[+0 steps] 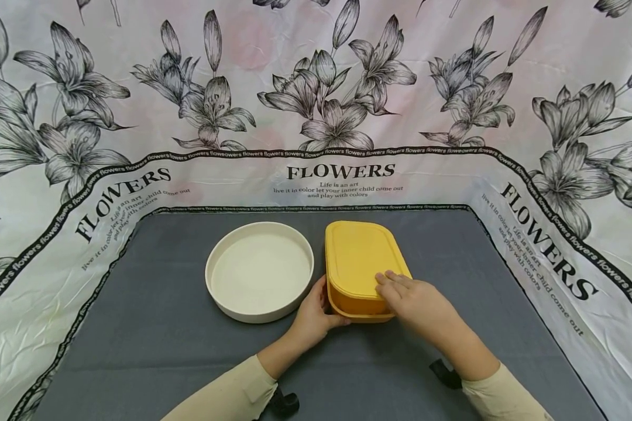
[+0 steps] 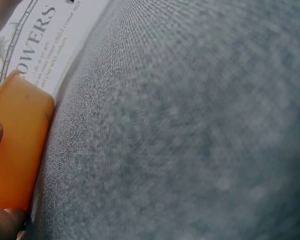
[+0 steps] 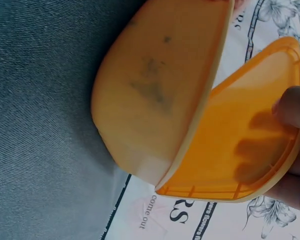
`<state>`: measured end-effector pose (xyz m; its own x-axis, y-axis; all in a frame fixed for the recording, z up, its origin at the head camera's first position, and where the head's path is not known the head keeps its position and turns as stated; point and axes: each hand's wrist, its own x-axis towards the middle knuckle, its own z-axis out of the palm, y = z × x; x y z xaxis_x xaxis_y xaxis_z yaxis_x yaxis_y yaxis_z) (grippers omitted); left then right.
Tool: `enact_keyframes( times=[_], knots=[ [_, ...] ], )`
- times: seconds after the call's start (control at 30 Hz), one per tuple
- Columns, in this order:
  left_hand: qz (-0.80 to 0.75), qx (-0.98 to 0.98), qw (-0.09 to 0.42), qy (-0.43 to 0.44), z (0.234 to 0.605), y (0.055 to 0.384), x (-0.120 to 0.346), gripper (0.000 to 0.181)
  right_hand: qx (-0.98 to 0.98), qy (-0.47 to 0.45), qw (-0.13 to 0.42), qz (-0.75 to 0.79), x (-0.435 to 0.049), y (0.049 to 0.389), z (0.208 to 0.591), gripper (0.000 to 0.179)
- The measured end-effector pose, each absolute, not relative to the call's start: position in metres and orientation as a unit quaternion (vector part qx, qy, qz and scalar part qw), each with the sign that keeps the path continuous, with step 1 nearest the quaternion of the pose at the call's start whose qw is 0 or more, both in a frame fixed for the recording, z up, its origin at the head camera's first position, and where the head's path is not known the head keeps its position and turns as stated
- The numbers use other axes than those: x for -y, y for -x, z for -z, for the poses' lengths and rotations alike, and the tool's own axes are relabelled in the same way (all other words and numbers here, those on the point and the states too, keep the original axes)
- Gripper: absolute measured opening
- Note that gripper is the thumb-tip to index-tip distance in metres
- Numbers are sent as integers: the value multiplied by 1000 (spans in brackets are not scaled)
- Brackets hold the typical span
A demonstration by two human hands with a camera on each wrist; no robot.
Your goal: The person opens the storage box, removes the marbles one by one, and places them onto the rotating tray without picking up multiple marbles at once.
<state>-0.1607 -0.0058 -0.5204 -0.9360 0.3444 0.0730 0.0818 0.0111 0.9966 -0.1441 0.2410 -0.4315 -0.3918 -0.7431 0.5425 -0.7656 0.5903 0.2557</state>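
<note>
A yellow lid [image 1: 366, 254] lies slanted over an orange plastic container [image 1: 362, 318], its near edge raised off the rim. My left hand [image 1: 311, 318] grips the container at its near left corner; in the left wrist view fingertips press the orange wall [image 2: 20, 140]. At the lid's near right corner is my right hand [image 1: 421, 304]. The right wrist view shows it pinching the lid [image 3: 225, 135], thumb [image 3: 292, 107] on the underside and fingers behind. Dark patches show on or through the container's wall [image 3: 155, 95]; its inside is hidden.
A round cream tray [image 1: 260, 272] with a low rim stands just left of the container. Both rest on a grey cloth [image 1: 163, 327] bordered by a white flower-printed band [image 1: 342, 178]. Dark straps [image 1: 445, 374] hang by both wrists.
</note>
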Motion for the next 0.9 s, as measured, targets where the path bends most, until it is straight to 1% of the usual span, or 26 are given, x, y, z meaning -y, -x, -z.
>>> enact_keyframes(
  times=[0.3, 0.5, 0.77, 0.83, 0.9],
  knots=[
    [-694, -698, 101, -144, 518, 162, 5, 112, 840, -427, 330, -61, -249, 149, 421, 44],
    [-700, -690, 103, -151, 519, 163, 5, 112, 825, -411, 367, -120, -256, 153, 420, 38],
    [-710, -677, 111, -158, 518, 162, 4, 114, 828, -343, 409, -171, -270, 158, 424, 39],
    [-713, -674, 113, -154, 518, 162, 4, 115, 832, -320, 413, -188, -275, 160, 425, 38],
    [-715, -672, 113, -152, 517, 162, 3, 115, 834, -296, 417, -209, -279, 161, 425, 31]
  ],
)
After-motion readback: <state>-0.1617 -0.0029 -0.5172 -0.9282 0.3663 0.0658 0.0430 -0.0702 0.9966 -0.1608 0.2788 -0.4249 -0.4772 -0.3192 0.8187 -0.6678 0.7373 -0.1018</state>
